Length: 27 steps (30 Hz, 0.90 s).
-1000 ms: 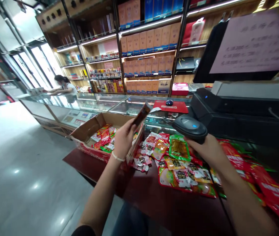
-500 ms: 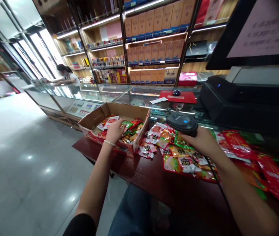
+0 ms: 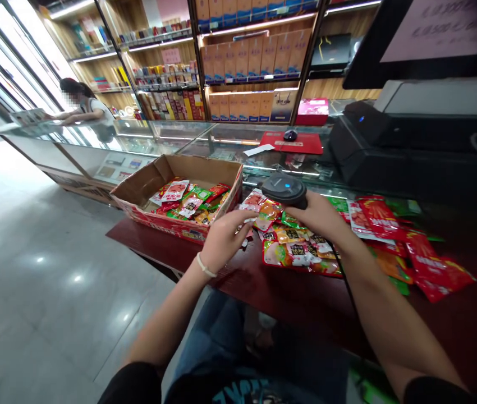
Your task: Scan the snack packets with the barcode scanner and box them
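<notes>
My right hand [image 3: 316, 216] grips a black barcode scanner [image 3: 283, 189] with a small blue light, held over the pile of snack packets [image 3: 293, 252] on the dark red table. My left hand [image 3: 226, 238], with a pale band at the wrist, reaches over the left edge of that pile. Its thumb and forefinger are a little apart beside the packets; whether they touch one is hard to make out. Left of it stands an open cardboard box [image 3: 158, 224] holding several colourful packets [image 3: 192, 202]. The scanner's cable hangs down along my right forearm.
Red packets [image 3: 426, 258] lie on the table's right. Behind are a glass counter [image 3: 205, 137], a red mat [image 3: 306, 143] with a mouse [image 3: 290, 135], a black machine [image 3: 381, 151] and a monitor [image 3: 432, 39]. A person [image 3: 91, 112] leans on the far counter.
My left hand has left the cardboard box and moved right to the packet pile; a green-and-white packet lies uncovered in the box. The scanner stays in my right hand. The view has shifted.
</notes>
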Motion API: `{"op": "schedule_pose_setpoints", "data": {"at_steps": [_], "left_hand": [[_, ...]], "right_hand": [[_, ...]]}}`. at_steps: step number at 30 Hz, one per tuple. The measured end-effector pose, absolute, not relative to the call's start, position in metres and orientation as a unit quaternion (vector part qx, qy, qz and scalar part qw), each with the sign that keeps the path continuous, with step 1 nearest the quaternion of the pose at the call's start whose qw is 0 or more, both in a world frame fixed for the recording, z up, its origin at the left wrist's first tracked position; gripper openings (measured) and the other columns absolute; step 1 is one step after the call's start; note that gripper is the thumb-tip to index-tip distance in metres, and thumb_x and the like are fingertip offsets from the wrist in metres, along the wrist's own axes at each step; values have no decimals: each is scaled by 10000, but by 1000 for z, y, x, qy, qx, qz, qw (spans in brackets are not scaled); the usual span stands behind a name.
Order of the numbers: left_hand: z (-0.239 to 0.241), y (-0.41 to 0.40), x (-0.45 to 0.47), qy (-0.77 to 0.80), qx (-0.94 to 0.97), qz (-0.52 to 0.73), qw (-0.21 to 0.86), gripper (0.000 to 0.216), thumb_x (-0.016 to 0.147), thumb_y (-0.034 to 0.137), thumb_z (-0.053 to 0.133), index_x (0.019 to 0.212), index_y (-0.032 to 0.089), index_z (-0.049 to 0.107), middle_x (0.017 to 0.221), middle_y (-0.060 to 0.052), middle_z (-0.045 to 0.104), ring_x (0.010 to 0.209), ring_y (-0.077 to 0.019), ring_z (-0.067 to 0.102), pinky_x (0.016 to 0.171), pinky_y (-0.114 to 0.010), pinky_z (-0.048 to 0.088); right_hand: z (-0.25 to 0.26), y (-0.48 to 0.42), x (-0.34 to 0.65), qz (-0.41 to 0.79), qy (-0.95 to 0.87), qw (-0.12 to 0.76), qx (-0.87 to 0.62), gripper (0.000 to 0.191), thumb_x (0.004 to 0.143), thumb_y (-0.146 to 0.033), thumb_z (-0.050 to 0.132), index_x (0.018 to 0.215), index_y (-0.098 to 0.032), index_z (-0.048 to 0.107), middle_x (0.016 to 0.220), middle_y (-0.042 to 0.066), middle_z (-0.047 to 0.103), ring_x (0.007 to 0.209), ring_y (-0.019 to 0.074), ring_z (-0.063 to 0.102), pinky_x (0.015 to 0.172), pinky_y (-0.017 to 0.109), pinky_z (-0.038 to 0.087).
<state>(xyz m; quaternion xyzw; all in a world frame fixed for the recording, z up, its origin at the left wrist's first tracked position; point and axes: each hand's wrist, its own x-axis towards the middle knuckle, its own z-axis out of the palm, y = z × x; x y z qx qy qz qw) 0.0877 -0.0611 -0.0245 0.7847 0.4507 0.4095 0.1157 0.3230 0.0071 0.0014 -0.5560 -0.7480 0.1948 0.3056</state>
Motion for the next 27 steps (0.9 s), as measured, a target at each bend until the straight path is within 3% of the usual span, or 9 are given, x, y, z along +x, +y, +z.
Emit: {"op": "schedule_pose_setpoints", "data": {"at_steps": [3,6,8,11,14,21,27], "left_hand": [[-62,-56,101,485,811,304,121,321,922,181,512,1227,216,607,1252,-74,640,1177,-204,580,1042,-331,443],[-96,-52,112,571,797,182,73,438,875,193,585,1311,179,551,1385,-155,527,1301,-307,464,1086,-459,386],[-109,-54,119,604,783,142,38,443,900,197,540,1344,190,525,1403,-165,506,1306,-329,443,1063,-501,384],[-114,-59,126,602,784,150,18,415,933,150,441,1324,243,541,1313,-117,585,1209,-282,518,994,-453,430],[-111,-58,127,593,777,205,43,350,909,131,472,1197,250,631,1139,-83,675,1095,-260,584,948,-409,451],[-98,-4,139,505,615,536,281,271,886,300,587,1129,195,645,1052,-71,712,939,-210,666,841,-306,518],[-107,41,165,396,378,625,556,387,795,397,674,1095,176,570,923,-50,705,711,-170,676,647,-298,563]], "right_hand": [[5,7,326,192,-746,305,-560,360,732,-380,661,1032,-187,704,919,80,726,807,257,650,690,351,486],[10,5,328,198,-747,306,-556,379,727,-379,663,1055,-194,705,933,75,724,819,256,646,712,350,483],[11,4,328,200,-750,309,-549,384,725,-379,662,1058,-193,704,929,71,725,817,250,644,717,341,480],[11,3,328,199,-751,312,-547,372,721,-377,657,1033,-179,702,871,61,723,776,234,643,686,319,471],[11,4,329,203,-747,312,-551,335,717,-372,655,979,-169,696,823,58,716,744,226,641,630,296,453],[15,6,342,203,-732,331,-560,336,745,-408,653,987,-175,681,838,71,720,783,244,653,623,302,456],[24,4,359,184,-737,338,-555,404,761,-398,649,1104,-185,662,968,80,732,878,261,668,723,334,498]]}}
